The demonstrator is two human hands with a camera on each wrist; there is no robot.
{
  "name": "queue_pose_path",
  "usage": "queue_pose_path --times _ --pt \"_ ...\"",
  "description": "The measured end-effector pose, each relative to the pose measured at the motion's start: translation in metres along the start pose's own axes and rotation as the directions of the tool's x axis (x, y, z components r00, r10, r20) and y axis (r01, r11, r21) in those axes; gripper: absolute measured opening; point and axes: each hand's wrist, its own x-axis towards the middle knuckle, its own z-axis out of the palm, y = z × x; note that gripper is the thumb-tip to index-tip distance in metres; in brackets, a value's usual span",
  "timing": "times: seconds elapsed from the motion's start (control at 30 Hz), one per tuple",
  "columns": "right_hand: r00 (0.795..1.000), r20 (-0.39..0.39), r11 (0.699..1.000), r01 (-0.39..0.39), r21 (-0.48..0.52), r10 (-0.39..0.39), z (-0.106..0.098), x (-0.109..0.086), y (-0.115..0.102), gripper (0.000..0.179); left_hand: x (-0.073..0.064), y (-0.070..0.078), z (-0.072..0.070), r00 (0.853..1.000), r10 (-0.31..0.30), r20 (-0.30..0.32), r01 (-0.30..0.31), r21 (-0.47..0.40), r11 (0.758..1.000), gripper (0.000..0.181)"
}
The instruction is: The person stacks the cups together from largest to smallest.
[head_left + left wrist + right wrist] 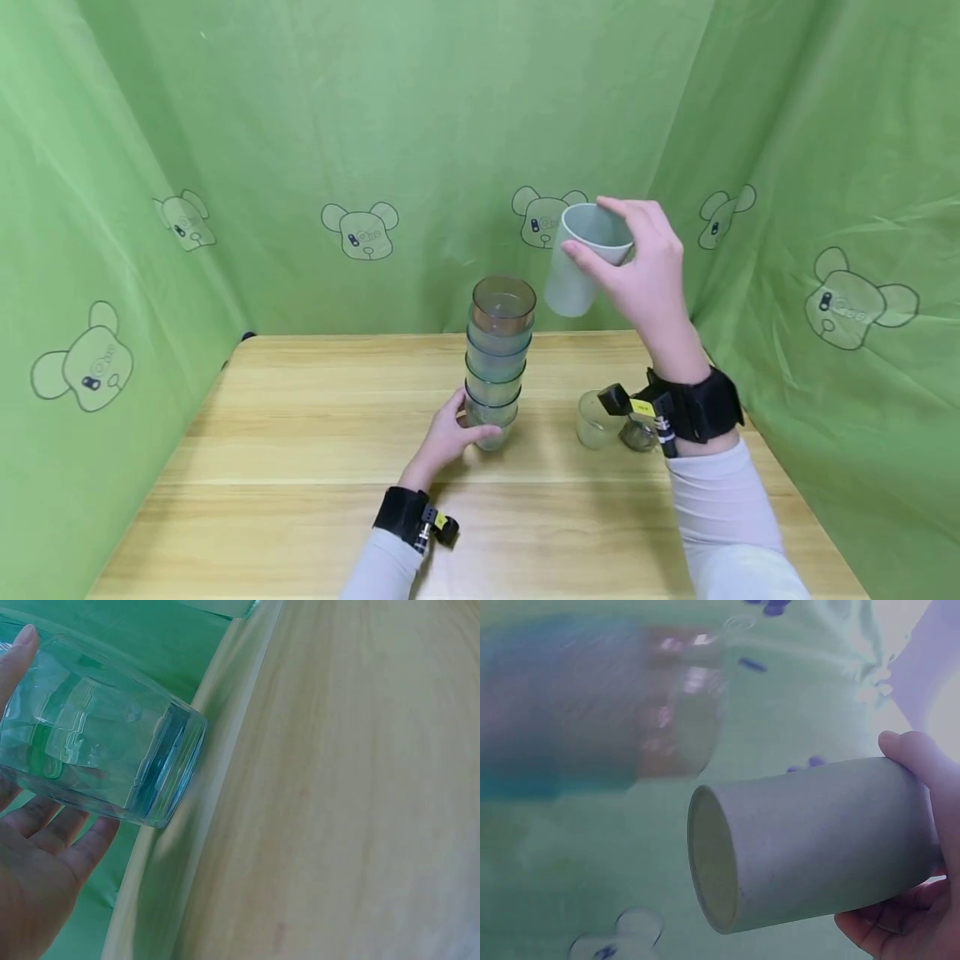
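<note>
A tall stack of nested see-through cups [497,367] stands upright on the table, an amber-brown cup [504,307] at its top and bluish and clear ones below. My left hand [444,440] holds the stack low down, thumb in front and fingers round the far side. In the left wrist view, that hand [45,855] is around a clear glass [97,727] with a thick bluish base. Raised to the right of the stack, my right hand [647,258] grips a frosted pale cup [573,279] near its rim, thumb and fingers on opposite sides; the cup is tilted.
A clear glass [595,425] stands on the wooden table [315,433] at the right. Beside it, a darker glass [639,435] is partly hidden behind the right wrist strap. Green curtain [450,108] with bear drawings encloses the back and both sides.
</note>
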Motion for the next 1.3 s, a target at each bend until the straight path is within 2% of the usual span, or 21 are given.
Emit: queue_pose_path --times 0.27,0.47,0.6,0.77,0.93,1.3 --pt "0.989 -0.057 0.988 0.142 0.064 -0.138 0.01 0.011 -0.033 0.062 0.001 -0.001 0.0 1.0 0.004 -0.006 -0.005 -0.01 1.0 0.086" --pt "0.972 -0.036 0.968 0.235 0.092 -0.232 0.025 0.011 -0.042 0.064 0.001 -0.001 0.001 1.0 0.009 -0.003 -0.009 -0.023 1.0 0.084" --pt "0.976 0.01 0.971 0.218 0.101 -0.22 0.035 0.006 -0.042 0.062 0.0 0.002 0.002 1.0 0.0 -0.001 0.0 -0.02 1.0 0.083" --pt "0.985 0.083 0.986 0.147 0.079 -0.154 0.047 -0.002 -0.035 0.064 0.0 0.002 0.003 1.0 0.003 0.0 -0.003 -0.021 1.0 0.082" --pt "0.983 0.148 0.993 0.095 0.068 -0.104 0.055 -0.012 -0.026 0.065 0.001 -0.002 0.004 1.0 0.003 -0.001 -0.003 -0.023 1.0 0.082" --pt "0.974 0.205 0.994 0.082 0.073 -0.095 0.065 -0.024 -0.016 0.071 0.002 -0.002 0.003 1.0 0.028 0.005 -0.028 0.005 1.0 0.085"
